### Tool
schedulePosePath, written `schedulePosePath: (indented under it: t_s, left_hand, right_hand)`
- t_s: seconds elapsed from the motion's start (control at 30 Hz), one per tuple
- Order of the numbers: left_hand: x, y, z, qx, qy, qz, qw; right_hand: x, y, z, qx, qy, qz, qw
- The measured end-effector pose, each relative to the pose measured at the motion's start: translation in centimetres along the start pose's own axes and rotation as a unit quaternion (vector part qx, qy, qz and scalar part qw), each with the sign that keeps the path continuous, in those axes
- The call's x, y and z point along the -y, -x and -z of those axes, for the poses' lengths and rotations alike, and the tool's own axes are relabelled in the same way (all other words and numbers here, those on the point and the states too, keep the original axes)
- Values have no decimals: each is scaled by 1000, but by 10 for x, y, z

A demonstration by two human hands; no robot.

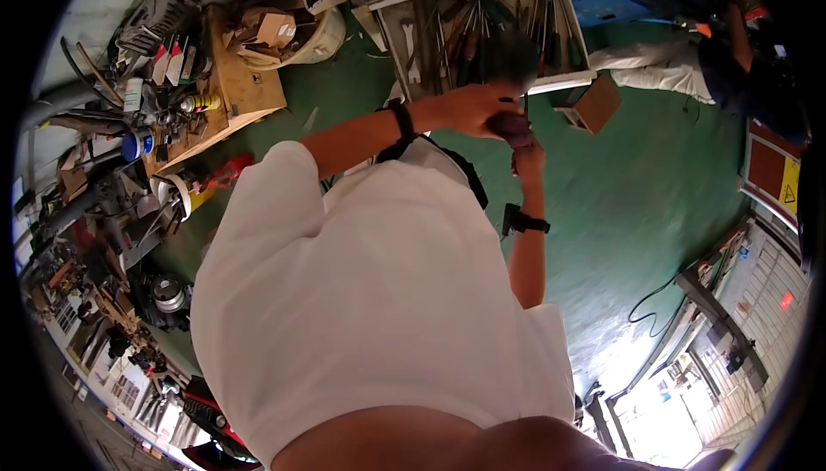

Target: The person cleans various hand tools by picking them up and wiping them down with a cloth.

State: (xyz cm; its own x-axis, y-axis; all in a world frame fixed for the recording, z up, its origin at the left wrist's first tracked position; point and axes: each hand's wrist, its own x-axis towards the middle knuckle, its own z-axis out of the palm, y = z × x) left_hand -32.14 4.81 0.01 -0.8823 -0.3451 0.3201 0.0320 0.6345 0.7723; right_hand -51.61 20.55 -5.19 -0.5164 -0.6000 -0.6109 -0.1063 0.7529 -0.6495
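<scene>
My left hand [475, 110] reaches across in front of me, fingers curled against a small dark purple thing [512, 129], perhaps cloth. Just below it, my right hand [528, 160] is closed at the lower side of the same thing. Its exact kind is too dark to tell. A thin dark rod [527, 104] rises above the hands. Beyond them is a blurred dark round shape [514, 60] that I cannot make out. Both hands are over the front edge of an open drawer [559, 83]. Inside lie many long hand tools, among them a pale spanner [410, 48].
A wooden bench [249, 97] with cans and clutter stands left, beside a white tub [323, 41] of scraps. A brown box [594, 105] sits on the green floor [645, 178], right of the drawer. Another person [731, 67] is at upper right. A cable [651, 314] lies lower right.
</scene>
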Motion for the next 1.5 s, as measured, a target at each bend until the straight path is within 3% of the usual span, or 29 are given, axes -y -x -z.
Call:
schedulePosePath:
  t_s: [0.07,0.1,0.17,0.27,0.37,0.5,0.6,0.73,0.8,0.87,0.9,0.97,1.03,1.1,1.5]
  left_hand:
    - [-17,-9,-11,15,-11,-44,999]
    - [-22,-11,-19,22,-26,-92,995]
    - [-24,-6,-33,5,-75,-132,988]
    - [-40,8,-26,155,-76,1,985]
    - [-51,31,-10,178,-77,54,979]
    - [-57,75,-5,91,-81,11,993]
    - [-76,107,6,94,-81,41,991]
    - [-102,163,10,24,-78,114,990]
    - [-113,190,11,129,4,228,965]
    - [-128,222,8,110,14,261,959]
    - [-138,239,4,114,29,280,953]
    - [-149,274,-13,50,55,303,950]
    - [-144,304,-34,-61,-51,300,951]
    - [-143,328,-34,-82,-67,305,947]
    - [-158,434,-7,-120,-140,385,904]
  right_hand:
    - [-9,31,10,8,69,144,987]
    - [-19,37,11,11,67,138,988]
    - [-31,42,13,-53,188,410,891]
    - [-26,61,17,-37,269,344,899]
    - [7,97,16,-36,344,348,871]
    - [31,115,3,-32,377,421,825]
    - [41,124,-9,40,440,475,761]
    - [45,146,-40,75,480,529,696]
    - [43,159,-57,114,499,555,656]
    - [42,169,-74,149,495,639,570]
    - [40,173,-83,161,492,650,556]
    - [33,184,-92,205,496,601,593]
    - [37,193,-90,194,513,612,570]
    - [45,202,-88,176,531,621,548]
    - [56,264,-46,166,536,582,589]
